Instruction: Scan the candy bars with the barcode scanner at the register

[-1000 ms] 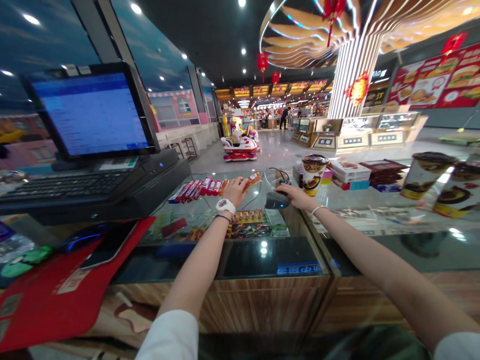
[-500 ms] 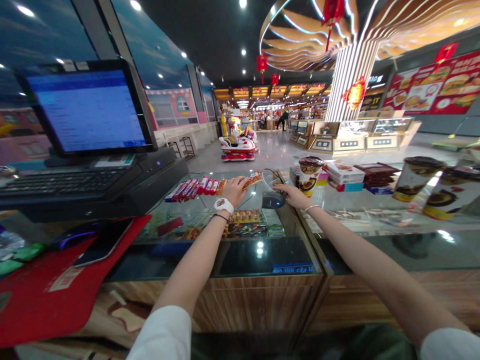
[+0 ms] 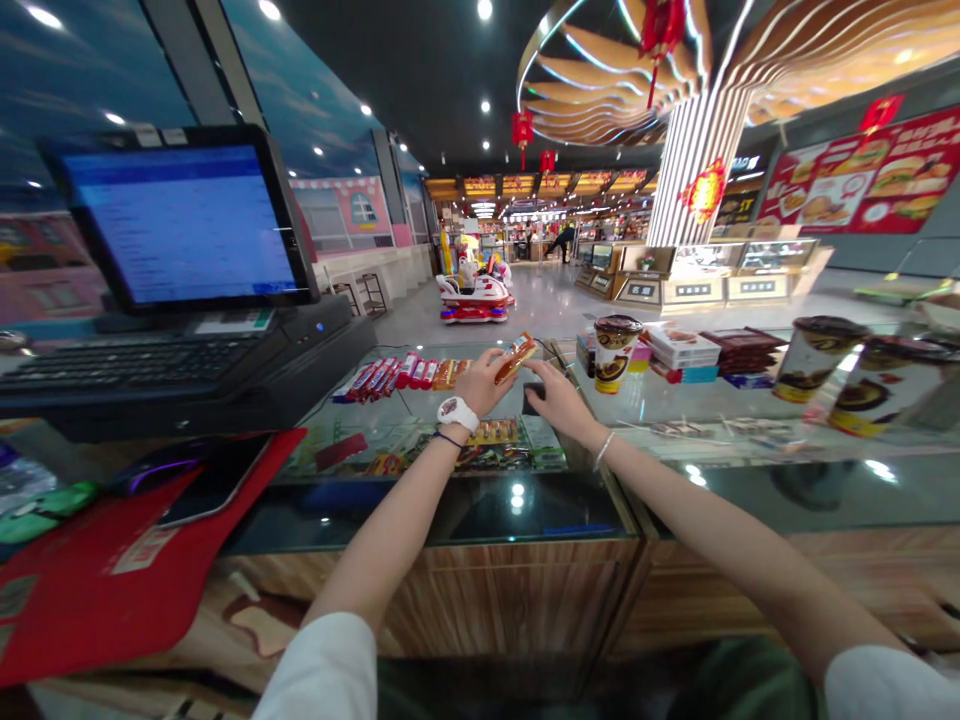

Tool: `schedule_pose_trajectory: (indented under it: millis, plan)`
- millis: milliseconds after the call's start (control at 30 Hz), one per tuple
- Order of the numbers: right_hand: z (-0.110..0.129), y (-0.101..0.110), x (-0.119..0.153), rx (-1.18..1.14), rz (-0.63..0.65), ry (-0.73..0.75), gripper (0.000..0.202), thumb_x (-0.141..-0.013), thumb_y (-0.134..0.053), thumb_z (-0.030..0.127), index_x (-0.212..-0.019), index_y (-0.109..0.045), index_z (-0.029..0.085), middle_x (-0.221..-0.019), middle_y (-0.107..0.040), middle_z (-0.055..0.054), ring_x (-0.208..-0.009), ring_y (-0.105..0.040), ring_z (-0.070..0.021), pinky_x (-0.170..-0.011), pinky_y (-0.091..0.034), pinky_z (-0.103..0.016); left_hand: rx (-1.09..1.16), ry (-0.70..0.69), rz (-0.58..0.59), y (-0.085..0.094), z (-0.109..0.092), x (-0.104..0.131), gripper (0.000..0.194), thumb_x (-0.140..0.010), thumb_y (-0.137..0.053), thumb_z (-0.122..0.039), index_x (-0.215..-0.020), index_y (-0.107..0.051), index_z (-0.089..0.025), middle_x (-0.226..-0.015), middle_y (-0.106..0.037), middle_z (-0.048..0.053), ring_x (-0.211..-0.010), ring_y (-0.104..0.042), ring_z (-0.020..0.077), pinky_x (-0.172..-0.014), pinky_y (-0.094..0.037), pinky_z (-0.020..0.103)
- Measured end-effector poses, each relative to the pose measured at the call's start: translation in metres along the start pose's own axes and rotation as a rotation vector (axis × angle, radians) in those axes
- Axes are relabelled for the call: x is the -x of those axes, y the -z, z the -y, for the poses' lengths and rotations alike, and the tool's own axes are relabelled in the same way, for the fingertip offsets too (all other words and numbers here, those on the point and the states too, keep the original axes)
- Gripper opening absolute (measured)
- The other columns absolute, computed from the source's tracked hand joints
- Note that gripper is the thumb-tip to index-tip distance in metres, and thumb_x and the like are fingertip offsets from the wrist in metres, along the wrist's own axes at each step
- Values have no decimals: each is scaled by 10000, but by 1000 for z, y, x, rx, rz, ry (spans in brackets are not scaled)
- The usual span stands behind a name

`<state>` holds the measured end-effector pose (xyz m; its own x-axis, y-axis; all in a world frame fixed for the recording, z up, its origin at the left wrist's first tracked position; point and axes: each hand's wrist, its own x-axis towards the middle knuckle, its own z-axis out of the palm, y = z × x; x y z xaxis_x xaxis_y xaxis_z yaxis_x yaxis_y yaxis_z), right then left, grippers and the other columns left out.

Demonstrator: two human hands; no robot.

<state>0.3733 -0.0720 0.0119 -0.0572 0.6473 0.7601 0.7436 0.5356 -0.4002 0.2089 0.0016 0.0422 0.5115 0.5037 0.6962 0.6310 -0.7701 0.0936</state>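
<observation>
In the head view my left hand [image 3: 484,385], with a white watch at its wrist, grips an orange-wrapped snack bar [image 3: 515,358] that tilts up to the right above the glass counter [image 3: 450,510]. My right hand [image 3: 561,402] reaches in from the right, its fingers apart and a small gap from the bar's end. Beneath those fingers is the dark barcode scanner [image 3: 532,400], mostly hidden by the hand. Left of my left hand, red-wrapped bars [image 3: 417,372] and several orange-wrapped bars [image 3: 448,374] lie in a row on the glass.
A monitor [image 3: 184,225] and keyboard [image 3: 127,360] stand at the left. A phone [image 3: 214,480] lies on a red mat [image 3: 142,590]. Dove cups [image 3: 616,355], stacked boxes [image 3: 681,348] and brown packets [image 3: 746,350] stand on the counter's right side.
My left hand has lifted the bar slightly and tilted it more steeply. My right hand has moved left, toward the bar, and now covers most of the scanner.
</observation>
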Motion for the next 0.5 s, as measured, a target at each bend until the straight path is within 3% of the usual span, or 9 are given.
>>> schedule_pose_trajectory:
  millis: [267,400,500]
  plan:
    - [9,-24,5,-111,-19,-84,597,-775,-564,111,-1353,-517,252,-1420,-517,-101,-1351,-479,-257,-1145,-404,-461,186,120,-129,8,0,15,268,-844,-697,-204,-1111,-677,-206,-1173,-667,72,-1103,-637,220,-992,-513,362]
    - [18,-45,8,-214,77,-118,672,-769,-549,109,-1416,-467,271,-1360,-583,-76,-1291,-539,-244,-1114,-447,-467,216,187,-137,18,9,30,237,-838,-714,-228,-1067,-668,-194,-1120,-684,74,-1129,-627,228,-1019,-497,377]
    - [24,-61,11,-270,137,-125,731,-748,-550,95,-1450,-442,272,-1420,-553,-72,-1322,-519,-243,-1117,-450,-459,253,252,-114,26,18,44,277,-831,-723,-257,-1089,-655,-183,-1148,-688,87,-1134,-632,236,-1030,-494,393]
